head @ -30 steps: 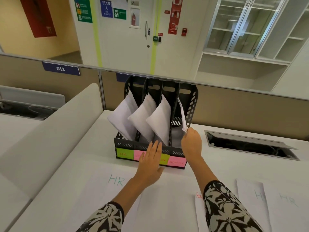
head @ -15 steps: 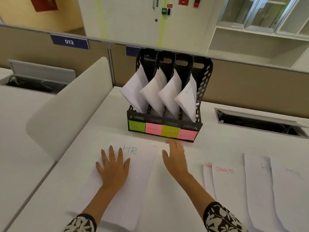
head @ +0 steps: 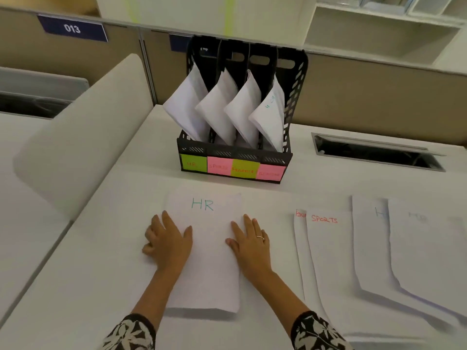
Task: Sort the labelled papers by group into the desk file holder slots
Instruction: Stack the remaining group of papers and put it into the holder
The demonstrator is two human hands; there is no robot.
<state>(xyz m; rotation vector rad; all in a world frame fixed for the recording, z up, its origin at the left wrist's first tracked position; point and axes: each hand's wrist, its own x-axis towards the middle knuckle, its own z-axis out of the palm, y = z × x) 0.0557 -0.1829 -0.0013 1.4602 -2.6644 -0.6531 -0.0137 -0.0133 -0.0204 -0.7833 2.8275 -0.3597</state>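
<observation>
Both hands' fingers (head: 165, 219) lie flat on the HR paper (head: 204, 248); rightmost papers' (head: 427, 248) labels blur.

Matt white paper sheet (head: 204, 248); perforated black plastic file holder (head: 235, 157)

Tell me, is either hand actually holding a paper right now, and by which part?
Neither grips anything. The left hand rests on the left edge of the HR paper, the right hand on its right edge, fingers mostly flat.
</observation>
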